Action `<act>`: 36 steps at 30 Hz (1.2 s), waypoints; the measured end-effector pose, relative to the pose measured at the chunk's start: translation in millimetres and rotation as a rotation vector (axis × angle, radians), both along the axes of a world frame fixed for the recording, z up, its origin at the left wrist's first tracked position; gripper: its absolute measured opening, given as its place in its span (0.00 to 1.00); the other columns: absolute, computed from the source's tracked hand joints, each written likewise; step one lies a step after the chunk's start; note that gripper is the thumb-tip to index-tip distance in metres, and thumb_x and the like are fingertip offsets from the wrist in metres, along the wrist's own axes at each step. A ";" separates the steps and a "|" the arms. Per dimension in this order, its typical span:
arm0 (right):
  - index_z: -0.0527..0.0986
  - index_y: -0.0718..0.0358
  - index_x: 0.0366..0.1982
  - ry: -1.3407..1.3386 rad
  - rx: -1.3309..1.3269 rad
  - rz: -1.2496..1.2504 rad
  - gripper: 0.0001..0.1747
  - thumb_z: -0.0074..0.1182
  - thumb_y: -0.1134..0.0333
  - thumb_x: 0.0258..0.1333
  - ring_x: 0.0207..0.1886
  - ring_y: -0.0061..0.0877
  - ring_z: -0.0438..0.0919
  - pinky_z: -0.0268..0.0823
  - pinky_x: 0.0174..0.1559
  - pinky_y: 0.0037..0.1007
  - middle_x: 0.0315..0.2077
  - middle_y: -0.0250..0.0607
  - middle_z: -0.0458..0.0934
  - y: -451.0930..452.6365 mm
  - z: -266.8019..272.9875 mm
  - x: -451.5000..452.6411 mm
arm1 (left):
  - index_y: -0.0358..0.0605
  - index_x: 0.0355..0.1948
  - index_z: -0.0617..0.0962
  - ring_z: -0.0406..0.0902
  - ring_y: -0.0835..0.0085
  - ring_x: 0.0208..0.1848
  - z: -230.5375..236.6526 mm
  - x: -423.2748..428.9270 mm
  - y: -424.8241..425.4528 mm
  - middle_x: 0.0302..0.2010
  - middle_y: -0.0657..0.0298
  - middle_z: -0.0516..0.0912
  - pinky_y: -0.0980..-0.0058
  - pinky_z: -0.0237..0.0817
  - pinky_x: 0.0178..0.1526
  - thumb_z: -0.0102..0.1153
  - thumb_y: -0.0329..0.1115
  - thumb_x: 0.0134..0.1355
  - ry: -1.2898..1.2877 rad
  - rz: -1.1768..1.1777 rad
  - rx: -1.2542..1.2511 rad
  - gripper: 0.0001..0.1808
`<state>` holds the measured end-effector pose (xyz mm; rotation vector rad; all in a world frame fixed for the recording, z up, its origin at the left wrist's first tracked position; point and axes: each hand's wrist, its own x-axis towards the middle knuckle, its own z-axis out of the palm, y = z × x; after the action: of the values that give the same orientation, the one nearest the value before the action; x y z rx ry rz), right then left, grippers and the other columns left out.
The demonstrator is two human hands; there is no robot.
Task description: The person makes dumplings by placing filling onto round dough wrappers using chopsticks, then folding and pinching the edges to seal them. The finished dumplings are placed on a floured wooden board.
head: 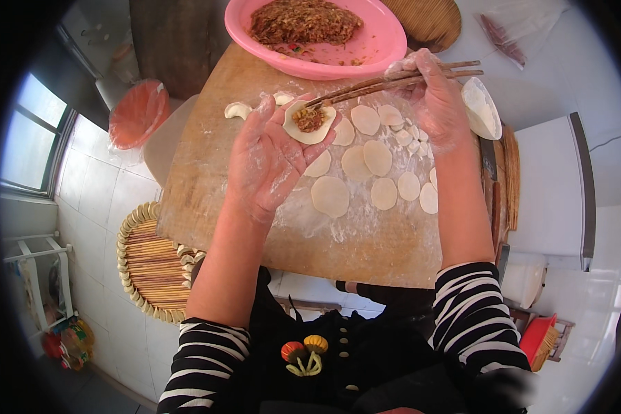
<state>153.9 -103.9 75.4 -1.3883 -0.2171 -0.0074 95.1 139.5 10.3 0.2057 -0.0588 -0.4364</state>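
My left hand [269,155] lies palm up above the wooden board [341,253], cradling a round dumpling wrapper [318,136] on its floured fingers. A small mound of minced filling [311,121] sits in the wrapper's middle. Wooden chopsticks [362,89] are gripped in my right hand [437,106], their tips touching the filling. Beneath and between the hands, several flat wrappers [330,196] are spread over the floured board. Small dough pieces [413,138] cluster beside my right hand. Behind my left fingers rests a folded dumpling [237,110], with another partly hidden next to it.
A pink basin [310,68] of minced filling [305,23] stands at the board's far edge. To the right is a white bowl of flour [482,108]. Lower left, a reed tray [145,253] bears rows of dumplings along its rim. A red bagged container [138,114] stands farther left.
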 end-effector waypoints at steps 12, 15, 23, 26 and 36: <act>0.77 0.65 0.35 -0.044 -0.096 0.133 0.14 0.55 0.60 0.65 0.35 0.30 0.83 0.79 0.38 0.34 0.32 0.45 0.83 14.5 6.4 5.6 | 0.25 0.62 0.64 0.62 0.42 0.69 0.6 -0.7 1.6 0.64 0.39 0.66 0.54 0.61 0.68 0.45 0.49 0.71 -0.015 -0.014 0.025 0.34; 0.77 0.66 0.34 -0.055 -0.134 0.162 0.14 0.54 0.61 0.65 0.35 0.30 0.83 0.79 0.39 0.33 0.31 0.46 0.83 8.8 10.3 9.3 | 0.25 0.62 0.64 0.62 0.43 0.69 1.4 -0.5 0.8 0.64 0.40 0.67 0.55 0.61 0.68 0.45 0.48 0.72 -0.024 -0.013 0.043 0.33; 0.77 0.67 0.33 -0.058 -0.078 0.071 0.13 0.54 0.62 0.65 0.34 0.30 0.83 0.79 0.40 0.33 0.31 0.45 0.83 18.3 9.0 10.5 | 0.25 0.62 0.64 0.62 0.43 0.69 1.2 -0.6 2.5 0.63 0.38 0.67 0.55 0.61 0.68 0.45 0.47 0.72 -0.016 0.003 0.054 0.32; 0.77 0.65 0.33 -0.075 -0.048 0.074 0.13 0.55 0.62 0.64 0.34 0.29 0.82 0.78 0.39 0.33 0.30 0.43 0.82 17.8 8.4 10.3 | 0.25 0.61 0.65 0.62 0.43 0.69 0.9 -0.7 2.2 0.63 0.38 0.67 0.56 0.60 0.69 0.45 0.47 0.72 -0.017 0.007 0.056 0.31; 0.77 0.64 0.32 -0.190 -0.182 -0.122 0.16 0.52 0.58 0.66 0.34 0.27 0.83 0.75 0.41 0.28 0.31 0.42 0.83 16.7 19.5 31.2 | 0.31 0.58 0.69 0.71 0.55 0.62 2.2 -2.9 5.1 0.57 0.50 0.72 0.58 0.65 0.63 0.42 0.46 0.73 0.044 0.086 0.140 0.26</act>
<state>185.2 -87.2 94.9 -1.5821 -0.2966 -0.2268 92.1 144.6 12.5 0.3350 0.0238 -0.3595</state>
